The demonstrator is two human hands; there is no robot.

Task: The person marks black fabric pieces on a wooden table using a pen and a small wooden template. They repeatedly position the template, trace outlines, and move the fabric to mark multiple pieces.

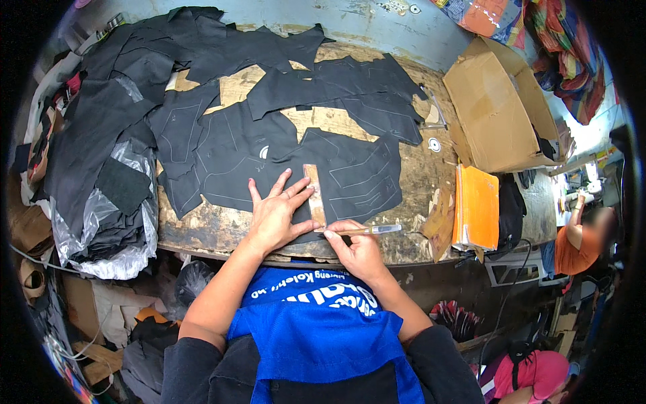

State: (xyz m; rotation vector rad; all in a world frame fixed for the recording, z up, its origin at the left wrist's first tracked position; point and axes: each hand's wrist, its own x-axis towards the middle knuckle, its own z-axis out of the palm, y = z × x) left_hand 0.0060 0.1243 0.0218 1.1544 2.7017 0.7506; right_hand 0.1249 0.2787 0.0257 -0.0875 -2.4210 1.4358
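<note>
In the head view, the left hand (272, 212) has its grip spread wide and flat, thumb and fingers touching a narrow brown strip (314, 195) that lies on a black sheet (235, 185) marked with pale outlines. The right hand (360, 254) has its grip closed around a pen (377, 229) beside the strip's near end. On the worktop (404, 244), an orange stack (479, 209) lies near a cardboard box (494, 108)

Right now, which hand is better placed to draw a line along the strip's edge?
Probably the right hand: it holds the pen beside the lower end of the strip. The left hand lies spread, its fingers on the strip.
</note>
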